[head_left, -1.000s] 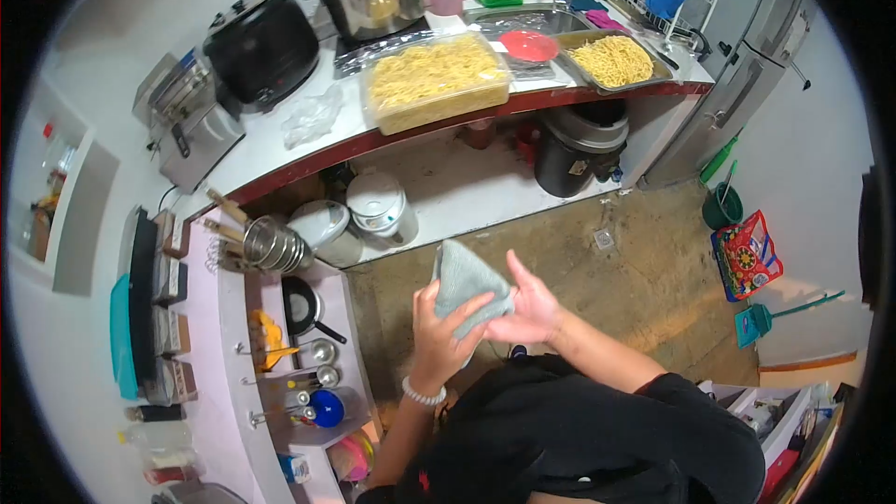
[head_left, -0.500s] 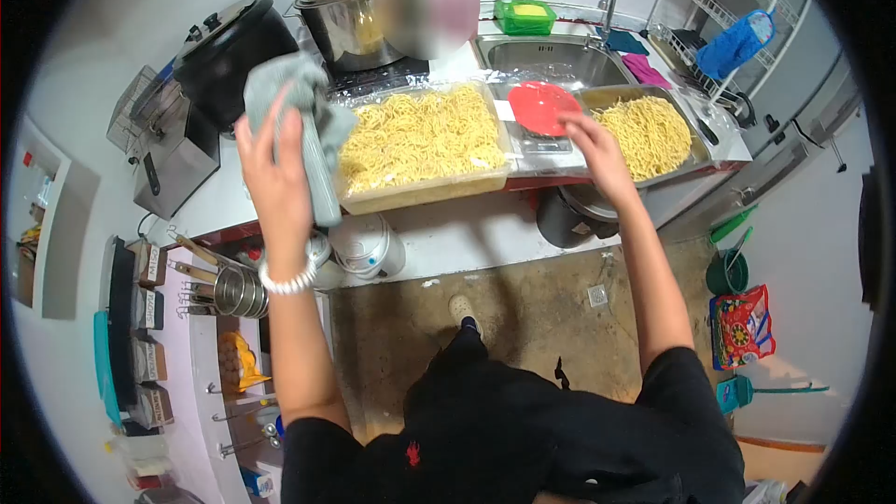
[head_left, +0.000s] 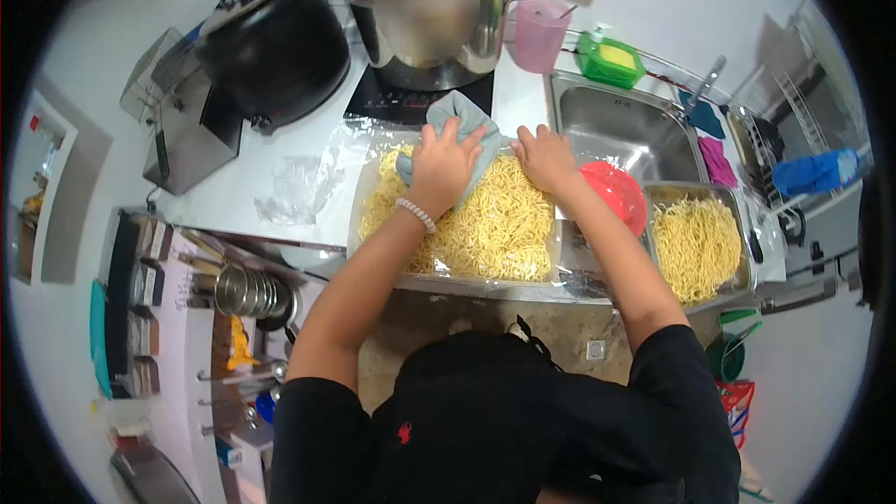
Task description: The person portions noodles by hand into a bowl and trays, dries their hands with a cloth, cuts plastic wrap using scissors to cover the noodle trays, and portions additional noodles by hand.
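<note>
My left hand (head_left: 444, 163) presses on a grey-green cloth (head_left: 464, 110) over the far part of a clear plastic container (head_left: 358, 236) full of yellow noodles (head_left: 495, 233). Its fingers are somewhat spread over the bunched cloth. At the container's far right corner is my right hand (head_left: 546, 159), fingers bent down at the rim; whether they pinch clear film there is hidden. A red plate (head_left: 616, 194) lies under my right forearm. Further right, a metal tray (head_left: 745, 266) holds more noodles (head_left: 695, 247).
Behind the container stand an induction cooker (head_left: 392, 105) and a steel pot (head_left: 485, 28). A black pot (head_left: 280, 56) is at left, near crumpled clear plastic (head_left: 294, 189). The sink (head_left: 625, 131), a pink pitcher (head_left: 541, 35) and a green sponge holder (head_left: 611, 61) are at right.
My left hand has carried the cloth from the container's left side onto its far part. My right hand has moved from the red plate to the container's far right corner. The view has shifted closer.
</note>
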Demonstrator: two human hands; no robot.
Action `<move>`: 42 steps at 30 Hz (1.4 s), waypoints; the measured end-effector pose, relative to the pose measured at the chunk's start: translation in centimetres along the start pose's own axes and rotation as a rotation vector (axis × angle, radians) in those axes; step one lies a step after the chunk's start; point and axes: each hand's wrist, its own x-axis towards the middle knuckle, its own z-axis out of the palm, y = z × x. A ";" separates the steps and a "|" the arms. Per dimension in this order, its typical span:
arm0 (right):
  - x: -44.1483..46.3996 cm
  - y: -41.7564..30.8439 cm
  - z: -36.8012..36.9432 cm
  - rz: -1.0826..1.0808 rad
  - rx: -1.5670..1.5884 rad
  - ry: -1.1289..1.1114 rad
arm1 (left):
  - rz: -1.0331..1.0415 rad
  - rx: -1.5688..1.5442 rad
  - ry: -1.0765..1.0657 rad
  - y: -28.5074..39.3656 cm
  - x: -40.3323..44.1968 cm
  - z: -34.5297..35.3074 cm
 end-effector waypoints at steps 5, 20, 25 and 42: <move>0.2 0.6 -0.1 -0.034 0.070 -0.085 | -0.108 0.120 -0.072 -3.7 -1.7 -1.7; -0.1 8.8 -3.3 -0.109 0.212 -0.064 | -1.288 -1.018 0.355 -18.6 -9.3 -14.5; -6.0 17.0 -6.7 0.044 0.415 0.209 | -0.741 -0.733 0.207 -16.8 -19.2 -19.6; -26.3 16.4 -7.8 0.839 1.147 -0.224 | -1.200 -1.346 -0.163 -3.9 -15.1 -16.0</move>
